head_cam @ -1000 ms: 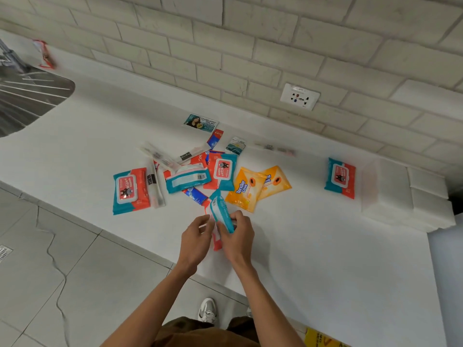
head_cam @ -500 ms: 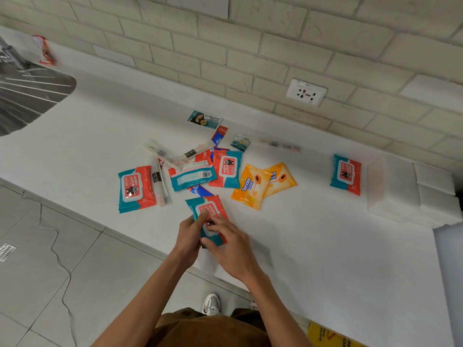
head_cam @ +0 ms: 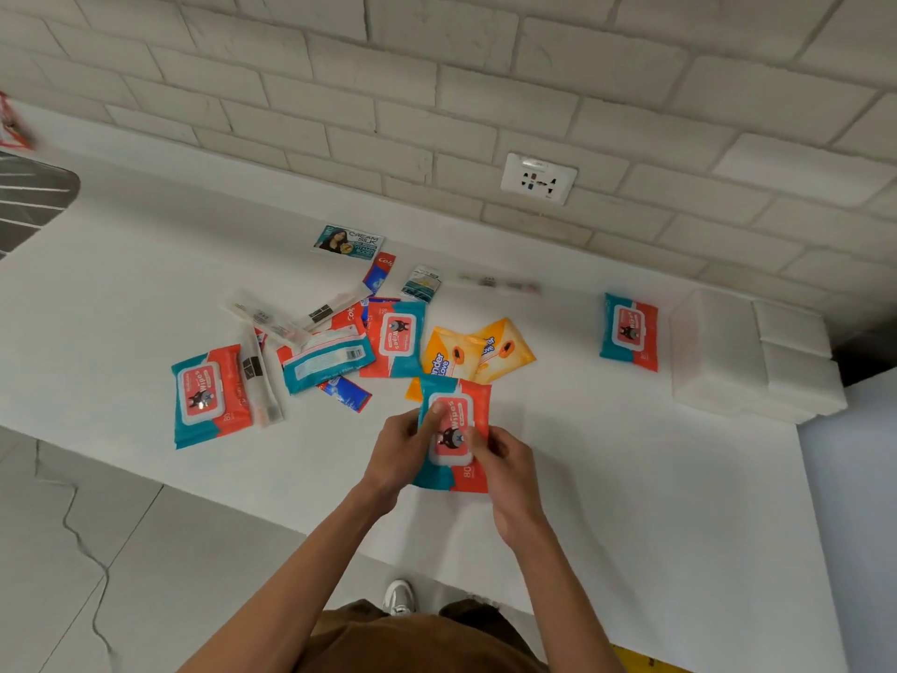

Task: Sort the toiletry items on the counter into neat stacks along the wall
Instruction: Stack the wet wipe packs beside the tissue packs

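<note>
A teal and red wipes pack (head_cam: 466, 398) is held face up over the white counter (head_cam: 631, 478), near its front edge. My left hand (head_cam: 400, 446) grips its left side, thumb across the label. My right hand (head_cam: 502, 454) grips its right side. More teal and red wipes packs lie at the left (head_cam: 209, 395), in the middle (head_cam: 395, 337), face down (head_cam: 327, 359) and alone at the right (head_cam: 629, 331). Two orange wipes packs (head_cam: 478, 352) overlap behind the held one. Toothpaste sachets (head_cam: 345, 392), wrapped toothbrushes (head_cam: 262, 376) and a shampoo sachet (head_cam: 348, 241) are scattered about.
White tissue packs (head_cam: 752, 361) are stacked at the right against the brick wall (head_cam: 437, 89), which carries a power socket (head_cam: 539, 178). A steel sink (head_cam: 29, 201) is at the far left. Tiled floor and a shoe (head_cam: 399, 596) show below the counter edge.
The wipes pack was edge-up between both hands, then turned flat and face up. Both hands have moved it to the right and a little farther from the counter's front edge.
</note>
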